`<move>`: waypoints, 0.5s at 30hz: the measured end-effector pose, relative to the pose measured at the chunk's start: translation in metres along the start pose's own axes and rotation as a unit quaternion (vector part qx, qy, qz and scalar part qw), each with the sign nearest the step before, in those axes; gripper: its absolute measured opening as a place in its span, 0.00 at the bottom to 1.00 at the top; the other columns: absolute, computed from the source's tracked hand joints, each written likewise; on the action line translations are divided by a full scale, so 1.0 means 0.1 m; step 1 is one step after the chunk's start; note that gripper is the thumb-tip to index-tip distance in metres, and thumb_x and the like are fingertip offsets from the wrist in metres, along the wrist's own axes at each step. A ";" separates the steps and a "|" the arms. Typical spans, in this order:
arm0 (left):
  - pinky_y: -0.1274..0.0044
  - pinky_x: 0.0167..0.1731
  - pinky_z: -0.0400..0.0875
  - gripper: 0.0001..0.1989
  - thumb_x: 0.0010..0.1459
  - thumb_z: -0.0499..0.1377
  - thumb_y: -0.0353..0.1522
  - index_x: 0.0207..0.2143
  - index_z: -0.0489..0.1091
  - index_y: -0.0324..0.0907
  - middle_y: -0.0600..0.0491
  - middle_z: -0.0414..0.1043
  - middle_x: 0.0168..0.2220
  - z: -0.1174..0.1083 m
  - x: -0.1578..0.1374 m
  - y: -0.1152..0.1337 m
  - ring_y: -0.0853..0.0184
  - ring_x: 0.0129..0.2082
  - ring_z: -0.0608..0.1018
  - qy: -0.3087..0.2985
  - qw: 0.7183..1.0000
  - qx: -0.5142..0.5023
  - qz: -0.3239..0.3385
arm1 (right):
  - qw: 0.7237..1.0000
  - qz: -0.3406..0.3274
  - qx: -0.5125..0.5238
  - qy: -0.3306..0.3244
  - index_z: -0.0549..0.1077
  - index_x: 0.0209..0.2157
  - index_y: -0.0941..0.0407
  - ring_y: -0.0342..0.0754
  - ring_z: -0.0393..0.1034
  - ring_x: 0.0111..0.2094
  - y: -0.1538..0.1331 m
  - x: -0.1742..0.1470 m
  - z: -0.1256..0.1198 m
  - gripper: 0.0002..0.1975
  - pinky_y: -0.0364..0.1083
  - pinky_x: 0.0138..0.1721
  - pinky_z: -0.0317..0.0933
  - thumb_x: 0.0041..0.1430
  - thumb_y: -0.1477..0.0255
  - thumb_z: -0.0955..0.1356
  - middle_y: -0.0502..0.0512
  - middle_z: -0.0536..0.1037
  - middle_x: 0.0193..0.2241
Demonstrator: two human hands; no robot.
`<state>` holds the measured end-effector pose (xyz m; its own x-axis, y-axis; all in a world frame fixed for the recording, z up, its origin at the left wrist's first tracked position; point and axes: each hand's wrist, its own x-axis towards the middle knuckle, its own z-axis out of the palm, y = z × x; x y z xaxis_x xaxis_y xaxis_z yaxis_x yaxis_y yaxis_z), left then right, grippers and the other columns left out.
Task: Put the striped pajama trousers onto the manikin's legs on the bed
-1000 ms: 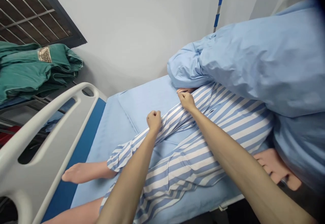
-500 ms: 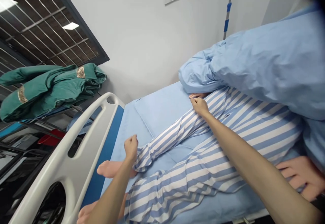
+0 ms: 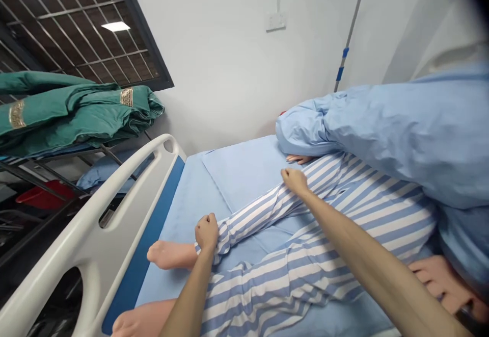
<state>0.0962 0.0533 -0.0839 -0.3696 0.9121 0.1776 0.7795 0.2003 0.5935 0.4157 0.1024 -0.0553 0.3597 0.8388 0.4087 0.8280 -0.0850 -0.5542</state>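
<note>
Blue-and-white striped trousers (image 3: pixel 267 286): both legs are lying stretched along the bed (image 3: pixel 244 163), and it's the far trouser leg (image 3: pixel 260 212) that's getting all our attention.
Left hand (image 3: pixel 206 231): here's the change! A second ago it was riding beside the shin; half a second ago, hanging by the ankle; now it's sitting right over the far cuff (image 3: pixel 224 240).
Left fingers: they're curling tightly into a fist, but we aren't able to tell whether any cloth is caught inside.
Right hand (image 3: pixel 294 180): no such travel here; it's staying over the upper stretch of that same leg, just beside the lying figure's far hand (image 3: pixel 300 159).
Right fingers: these are folding closed too, and again we can't be sure they're pinching fabric.
Far leg's meaning: we're judging it the one being worked, since our hands are now framing it from cuff to upper stretch.
Feet: the far foot (image 3: pixel 171 254) is poking out bare past the cuff, while the near foot (image 3: pixel 139 320) is lying beside the left forearm.
Blue sleeve (image 3: pixel 382 128): it's spreading across the right side.
</note>
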 end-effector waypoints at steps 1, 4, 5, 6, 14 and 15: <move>0.77 0.22 0.49 0.15 0.50 0.45 0.35 0.13 0.54 0.43 0.54 0.58 0.15 0.00 0.00 -0.01 0.69 0.19 0.58 -0.003 1.000 -0.006 0.000 | 1.000 -0.015 0.006 -0.008 0.60 0.14 0.56 0.41 0.46 0.18 -0.18 -0.05 0.07 0.16 0.44 0.23 0.38 0.52 0.66 0.58 0.48 0.57 0.13; 0.77 0.23 0.50 0.15 0.51 0.44 0.36 0.14 0.57 0.43 0.53 0.62 0.18 0.01 -0.01 -0.04 0.69 0.21 0.62 -0.013 1.000 -0.025 0.014 | 0.987 -0.065 0.127 -0.075 0.56 0.12 0.56 0.40 0.47 0.17 -0.90 -0.29 0.37 0.18 0.42 0.21 0.39 0.52 0.66 0.57 0.46 0.53 0.12; 0.77 0.23 0.51 0.16 0.52 0.44 0.36 0.15 0.58 0.43 0.52 0.64 0.19 0.01 -0.01 -0.04 0.68 0.22 0.63 -0.015 0.999 -0.029 0.019 | 0.980 -0.069 0.169 -0.082 0.55 0.12 0.57 0.39 0.47 0.17 -1.16 -0.40 0.48 0.18 0.41 0.21 0.39 0.52 0.65 0.56 0.46 0.52 0.12; 0.77 0.24 0.52 0.16 0.53 0.43 0.36 0.16 0.59 0.43 0.52 0.66 0.20 0.00 -0.01 -0.05 0.68 0.23 0.64 -0.016 0.999 -0.032 0.023 | 0.972 -0.069 0.209 -0.086 0.54 0.12 0.56 0.39 0.47 0.17 -1.40 -0.51 0.60 0.18 0.41 0.20 0.40 0.52 0.65 0.56 0.45 0.51 0.12; 0.76 0.30 0.57 0.18 0.56 0.40 0.37 0.22 0.63 0.42 0.48 0.70 0.27 -0.04 -0.03 -0.08 0.66 0.30 0.70 -0.028 0.997 -0.061 0.042 | 0.958 -0.048 0.252 -0.132 0.55 0.13 0.55 0.42 0.51 0.18 -1.96 -1.20 1.15 0.19 0.42 0.21 0.43 0.53 0.64 0.55 0.47 0.58 0.12; 0.76 0.30 0.57 0.18 0.56 0.40 0.38 0.22 0.63 0.42 0.48 0.70 0.27 -0.03 -0.03 -0.08 0.66 0.30 0.70 -0.028 0.997 -0.066 0.039 | 0.959 -0.049 0.246 -0.134 0.55 0.13 0.55 0.42 0.51 0.18 -1.91 -1.23 1.17 0.19 0.42 0.21 0.43 0.54 0.64 0.54 0.48 0.58 0.12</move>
<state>0.0896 0.0482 -0.0863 -0.2795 0.9421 0.1854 0.7302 0.0832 0.6781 0.1633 0.0781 -0.0843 0.1117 0.9435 0.3121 0.5248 0.2106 -0.8248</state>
